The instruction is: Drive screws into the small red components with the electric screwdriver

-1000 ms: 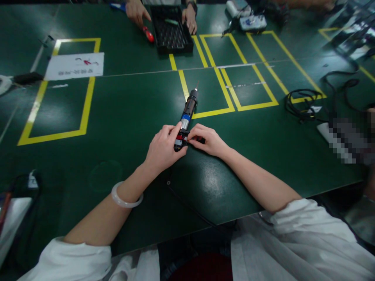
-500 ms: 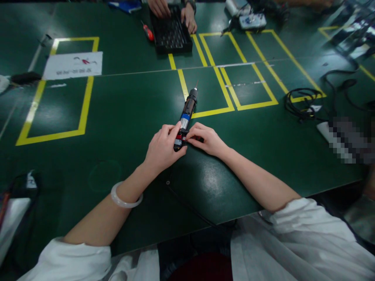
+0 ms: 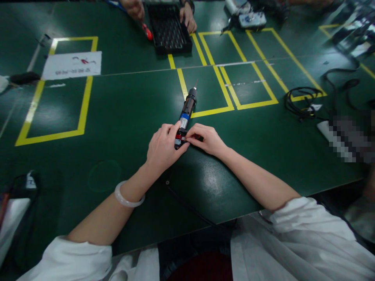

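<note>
An electric screwdriver, dark-bodied with a blue band and a silver label, lies on the green table with its thin bit pointing away from me. My left hand is closed around its rear end from the left, thumb below and fingers on top. From the right, my right hand pinches something small, with red and dark parts showing, against the side of the tool's rear end. The fingers partly cover it, so its kind is unclear. A dark cord runs over the table toward my lap.
Across the table, another person's hands are at a black tray, one at a red screwdriver. Yellow tape marks rectangles. A printed sheet lies left; a coiled black cable lies right. Farther back is a grey device.
My hands stay at the tool's rear end; my left thumb has shifted slightly toward my right fingers. Across the table, the other person's hand has moved from the tray to the red screwdriver.
</note>
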Motion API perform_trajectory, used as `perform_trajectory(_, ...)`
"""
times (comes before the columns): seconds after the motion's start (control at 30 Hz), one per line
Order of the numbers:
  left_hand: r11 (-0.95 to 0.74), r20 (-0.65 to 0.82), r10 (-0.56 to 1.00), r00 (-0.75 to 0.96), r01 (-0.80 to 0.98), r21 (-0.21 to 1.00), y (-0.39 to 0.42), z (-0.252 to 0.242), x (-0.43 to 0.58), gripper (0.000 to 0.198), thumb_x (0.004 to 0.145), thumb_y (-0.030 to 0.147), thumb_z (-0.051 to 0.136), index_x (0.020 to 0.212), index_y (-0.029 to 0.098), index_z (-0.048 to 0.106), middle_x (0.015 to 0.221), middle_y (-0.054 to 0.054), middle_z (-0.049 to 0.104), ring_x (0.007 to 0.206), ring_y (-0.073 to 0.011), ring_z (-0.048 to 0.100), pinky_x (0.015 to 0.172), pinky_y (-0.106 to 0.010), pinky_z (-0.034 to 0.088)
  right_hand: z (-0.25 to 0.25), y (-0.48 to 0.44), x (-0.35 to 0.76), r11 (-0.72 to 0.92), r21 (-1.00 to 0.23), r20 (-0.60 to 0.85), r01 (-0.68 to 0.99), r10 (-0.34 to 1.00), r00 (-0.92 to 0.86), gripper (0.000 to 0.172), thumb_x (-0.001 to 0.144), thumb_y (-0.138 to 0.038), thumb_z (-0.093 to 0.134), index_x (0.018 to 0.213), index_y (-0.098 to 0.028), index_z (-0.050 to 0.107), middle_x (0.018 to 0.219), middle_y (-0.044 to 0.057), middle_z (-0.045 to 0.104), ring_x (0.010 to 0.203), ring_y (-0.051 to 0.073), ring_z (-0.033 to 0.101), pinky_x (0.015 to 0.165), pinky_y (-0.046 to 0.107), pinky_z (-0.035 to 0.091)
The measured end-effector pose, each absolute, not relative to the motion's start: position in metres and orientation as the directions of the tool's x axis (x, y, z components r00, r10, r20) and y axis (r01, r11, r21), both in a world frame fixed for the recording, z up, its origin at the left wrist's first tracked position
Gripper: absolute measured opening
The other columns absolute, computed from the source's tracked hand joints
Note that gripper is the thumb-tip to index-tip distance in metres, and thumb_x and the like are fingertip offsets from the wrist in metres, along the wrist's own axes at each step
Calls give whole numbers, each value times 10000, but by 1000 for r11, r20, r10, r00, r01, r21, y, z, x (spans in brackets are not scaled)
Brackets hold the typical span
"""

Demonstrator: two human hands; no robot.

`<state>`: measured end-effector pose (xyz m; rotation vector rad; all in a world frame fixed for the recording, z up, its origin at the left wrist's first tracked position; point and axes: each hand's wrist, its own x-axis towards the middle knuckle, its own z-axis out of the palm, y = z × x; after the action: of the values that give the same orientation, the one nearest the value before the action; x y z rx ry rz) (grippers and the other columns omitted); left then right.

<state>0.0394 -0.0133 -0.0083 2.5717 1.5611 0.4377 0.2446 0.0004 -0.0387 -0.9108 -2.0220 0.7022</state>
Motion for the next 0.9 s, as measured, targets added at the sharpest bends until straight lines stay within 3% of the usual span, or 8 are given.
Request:
perform_trajectory(0.27, -458, 232, 881, 412, 865, 204, -14, -9, 42, 625, 902, 414, 620, 1452, 135, 523, 1264, -175, 607, 1105, -341, 596, 925, -442, 501, -34, -4, 246, 576, -719, 421, 388, 806, -416, 131, 971, -258, 588, 903, -175, 663, 846, 32, 658, 738, 144, 591, 718, 277, 472)
perform_trajectory(0.6, -459, 172, 887, 428, 859, 227, -5, -7, 20, 665, 909, 444, 590, 1496, 153, 482, 1294, -178, 572, 1114, -355, 564, 918, -469, 510, -38, 2, 250, 525, -757, 396, 388, 842, -367, 154, 973, -268, 580, 867, -175, 644, 801, 9, 612, 687, 126, 524, 668, 264, 422)
perform_trajectory(0.9, -227, 96, 973, 209, 940, 253, 20, -4, -39, 704, 885, 536, 634, 1499, 226, 484, 1295, -173, 530, 1205, -412, 541, 955, -552, 510, -34, 2, 250, 461, -799, 333, 386, 874, -354, 163, 960, -279, 590, 861, -172, 662, 783, 7, 634, 668, 120, 521, 651, 260, 408)
